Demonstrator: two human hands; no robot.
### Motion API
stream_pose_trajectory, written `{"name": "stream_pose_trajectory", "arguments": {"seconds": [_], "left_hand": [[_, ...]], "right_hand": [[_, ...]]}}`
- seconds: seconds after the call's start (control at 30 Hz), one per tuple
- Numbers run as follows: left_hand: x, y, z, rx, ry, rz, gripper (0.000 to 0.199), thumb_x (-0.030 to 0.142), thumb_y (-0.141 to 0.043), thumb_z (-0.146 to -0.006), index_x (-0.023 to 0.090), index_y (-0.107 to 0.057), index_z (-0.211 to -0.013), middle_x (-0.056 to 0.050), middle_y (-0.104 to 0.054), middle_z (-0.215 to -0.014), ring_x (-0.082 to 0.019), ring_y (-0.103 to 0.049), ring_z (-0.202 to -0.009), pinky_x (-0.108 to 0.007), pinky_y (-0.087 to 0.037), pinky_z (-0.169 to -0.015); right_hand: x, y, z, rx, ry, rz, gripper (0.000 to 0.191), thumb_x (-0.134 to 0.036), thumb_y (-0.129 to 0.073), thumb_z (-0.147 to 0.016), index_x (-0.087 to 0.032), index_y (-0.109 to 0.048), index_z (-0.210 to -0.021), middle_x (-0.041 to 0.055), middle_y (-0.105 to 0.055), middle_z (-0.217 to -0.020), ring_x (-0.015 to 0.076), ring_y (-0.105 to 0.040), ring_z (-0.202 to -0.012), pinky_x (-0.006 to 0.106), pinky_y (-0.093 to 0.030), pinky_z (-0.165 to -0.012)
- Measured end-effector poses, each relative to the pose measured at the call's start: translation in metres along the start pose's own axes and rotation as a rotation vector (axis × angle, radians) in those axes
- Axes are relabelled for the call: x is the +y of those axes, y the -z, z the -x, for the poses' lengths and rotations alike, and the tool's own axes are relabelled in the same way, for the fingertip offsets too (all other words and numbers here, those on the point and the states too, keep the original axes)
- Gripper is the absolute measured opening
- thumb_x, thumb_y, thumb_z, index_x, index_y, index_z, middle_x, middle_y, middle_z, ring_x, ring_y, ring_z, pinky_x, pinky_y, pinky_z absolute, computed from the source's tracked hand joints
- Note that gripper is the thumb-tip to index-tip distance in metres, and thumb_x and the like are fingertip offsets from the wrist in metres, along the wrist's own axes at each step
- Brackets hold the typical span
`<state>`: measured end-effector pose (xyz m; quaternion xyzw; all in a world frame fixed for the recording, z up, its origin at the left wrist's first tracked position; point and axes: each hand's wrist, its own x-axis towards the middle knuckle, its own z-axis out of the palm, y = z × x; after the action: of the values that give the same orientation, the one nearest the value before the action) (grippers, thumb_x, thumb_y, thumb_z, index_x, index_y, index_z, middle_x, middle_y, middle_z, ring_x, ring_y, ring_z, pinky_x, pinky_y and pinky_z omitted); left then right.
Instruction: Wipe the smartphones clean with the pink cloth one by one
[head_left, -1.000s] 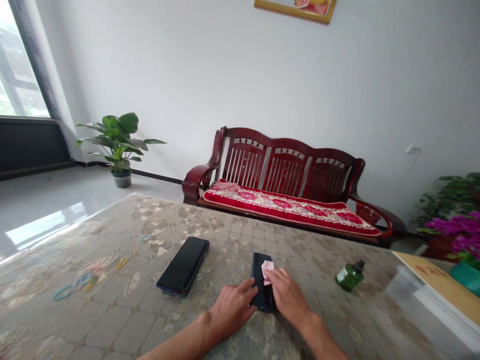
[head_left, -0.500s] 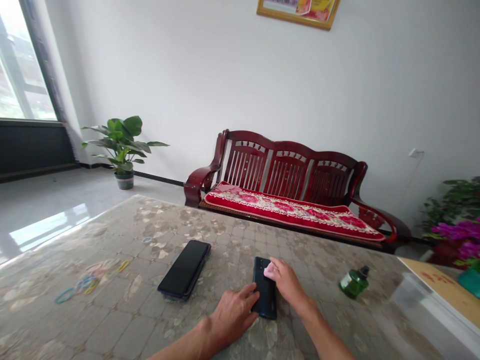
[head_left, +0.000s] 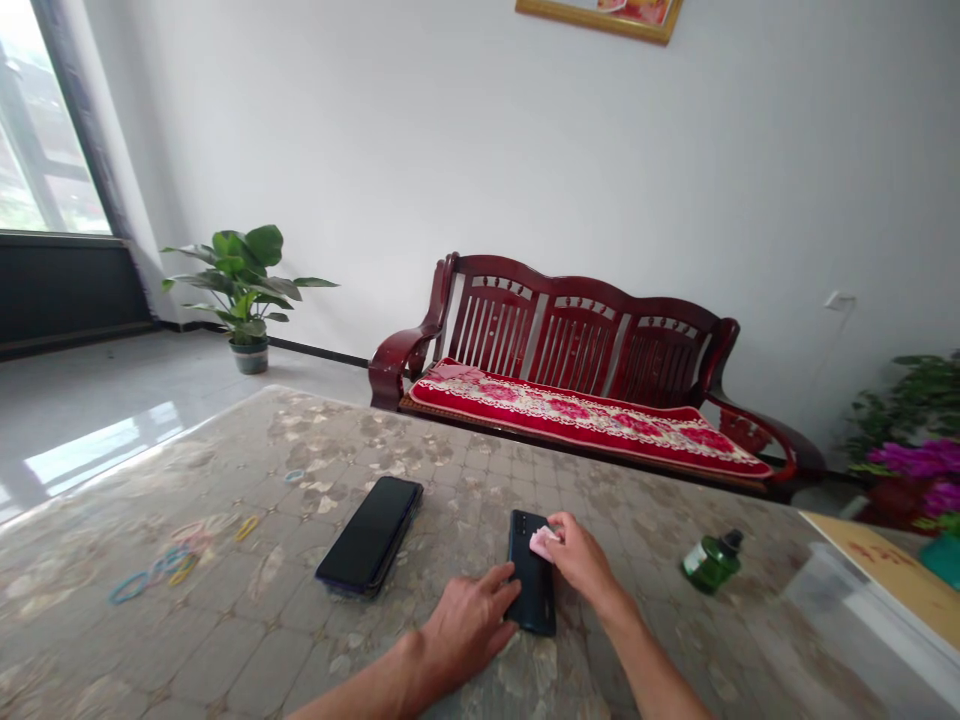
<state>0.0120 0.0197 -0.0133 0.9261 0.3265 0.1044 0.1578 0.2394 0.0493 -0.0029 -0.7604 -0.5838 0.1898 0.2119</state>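
A dark phone (head_left: 531, 585) lies back side up on the patterned tablecloth, its camera lenses at the far end. My left hand (head_left: 471, 615) rests at its left edge, fingers apart, with fingertips touching the phone. Between the closed fingers of my right hand (head_left: 576, 552) is a small pink cloth (head_left: 544, 543), which is against the upper part of the phone's back. To the left lies a second phone (head_left: 370, 535), screen up, on top of something dark that is mostly hidden.
Colourful bands (head_left: 176, 565) lie on the table (head_left: 247, 640) at the left. A green bottle (head_left: 712, 562) stands at the right, near a clear container and a tan box (head_left: 885, 560). Beyond the table is a red wooden bench (head_left: 577, 340).
My right hand and the pink cloth have shifted slightly on the phone's back. My left hand keeps its place at the phone's edge. The view has tilted slightly downward.
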Motion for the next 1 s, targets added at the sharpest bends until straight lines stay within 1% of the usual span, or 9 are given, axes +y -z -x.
{"name": "stream_pose_trajectory", "arguments": {"seconds": [0.1,0.17,0.23,0.33,0.43,0.57,0.73,0.87,1.0], "left_hand": [[0.0,0.001,0.0,-0.006,0.004,0.001,0.039,0.028,-0.056,-0.09,0.025,-0.052,-0.128,-0.007,-0.049,-0.148,-0.025,-0.062,-0.116,-0.037,-0.053,-0.096],[0.0,0.002,0.0,-0.009,0.007,-0.001,0.038,0.028,-0.055,-0.09,0.025,-0.052,-0.128,-0.007,-0.049,-0.147,-0.025,-0.062,-0.116,-0.037,-0.053,-0.096],[0.0,0.003,0.0,-0.011,0.008,-0.002,0.038,0.028,-0.055,-0.09,0.025,-0.052,-0.128,-0.007,-0.049,-0.147,-0.025,-0.062,-0.116,-0.038,-0.053,-0.096],[0.001,0.004,0.0,-0.01,0.013,0.0,0.038,0.028,-0.055,-0.091,0.025,-0.052,-0.128,-0.007,-0.05,-0.147,-0.025,-0.062,-0.116,-0.037,-0.052,-0.097],[0.001,0.004,0.0,-0.011,0.012,0.005,0.039,0.029,-0.055,-0.091,0.025,-0.051,-0.129,-0.007,-0.049,-0.147,-0.026,-0.063,-0.115,-0.038,-0.052,-0.096],[0.002,0.006,0.001,-0.01,0.02,0.009,0.037,0.03,-0.057,-0.09,0.025,-0.053,-0.127,-0.007,-0.051,-0.145,-0.026,-0.064,-0.112,-0.039,-0.053,-0.095],[0.003,0.007,0.001,0.007,0.013,0.004,0.036,0.029,-0.058,-0.091,0.024,-0.054,-0.126,-0.007,-0.052,-0.144,-0.026,-0.065,-0.111,-0.039,-0.054,-0.094],[0.004,0.008,0.001,0.0,0.019,0.0,0.036,0.03,-0.058,-0.09,0.024,-0.054,-0.125,-0.007,-0.053,-0.143,-0.026,-0.065,-0.11,-0.039,-0.055,-0.093],[0.004,0.008,0.001,0.003,0.02,0.0,0.035,0.031,-0.058,-0.091,0.025,-0.054,-0.125,-0.006,-0.053,-0.143,-0.025,-0.065,-0.11,-0.037,-0.054,-0.094]], "right_hand": [[-0.006,0.002,0.006,0.07,-0.008,0.055,0.027,-0.032,-0.06,-0.084,-0.022,-0.058,-0.109,0.0026,-0.07,-0.093,0.0202,-0.066,-0.085,0.027,-0.043,-0.068],[-0.011,0.002,0.012,0.198,0.111,0.132,0.017,-0.029,-0.058,-0.085,-0.023,-0.06,-0.101,0.004,-0.068,-0.098,0.021,-0.063,-0.093,0.029,-0.043,-0.074],[-0.013,0.003,0.018,0.27,0.295,0.188,0.008,-0.022,-0.054,-0.087,-0.023,-0.062,-0.089,0.0051,-0.066,-0.099,0.0214,-0.06,-0.097,0.03,-0.043,-0.082],[-0.011,0.004,0.025,0.181,0.502,0.171,0.021,-0.017,-0.047,-0.091,-0.023,-0.066,-0.084,0.0051,-0.067,-0.093,0.0204,-0.059,-0.094,0.032,-0.044,-0.086],[-0.002,0.01,0.03,0.082,0.594,0.101,0.035,-0.008,-0.041,-0.088,-0.023,-0.069,-0.1,0.0057,-0.068,-0.105,0.0196,-0.059,-0.102,0.034,-0.045,-0.093],[0.009,0.015,0.03,0.001,0.636,0.079,0.058,-0.001,-0.039,-0.075,-0.025,-0.066,-0.12,0.0056,-0.065,-0.122,0.0203,-0.054,-0.117,0.04,-0.041,-0.104],[0.006,0.013,0.024,0.02,0.644,0.06,0.045,-0.008,-0.035,-0.089,-0.024,-0.066,-0.118,0.0074,-0.063,-0.116,0.0203,-0.056,-0.111,0.036,-0.045,-0.099],[-0.001,0.01,0.026,0.027,0.638,0.1,0.045,-0.006,-0.034,-0.089,-0.024,-0.066,-0.115,0.0063,-0.06,-0.104,0.019,-0.057,-0.101,0.031,-0.048,-0.091],[-0.003,0.005,0.038,0.041,0.621,0.152,0.042,-0.005,-0.036,-0.087,-0.023,-0.065,-0.111,0.0057,-0.06,-0.1,0.0191,-0.057,-0.099,0.031,-0.047,-0.092]]}}
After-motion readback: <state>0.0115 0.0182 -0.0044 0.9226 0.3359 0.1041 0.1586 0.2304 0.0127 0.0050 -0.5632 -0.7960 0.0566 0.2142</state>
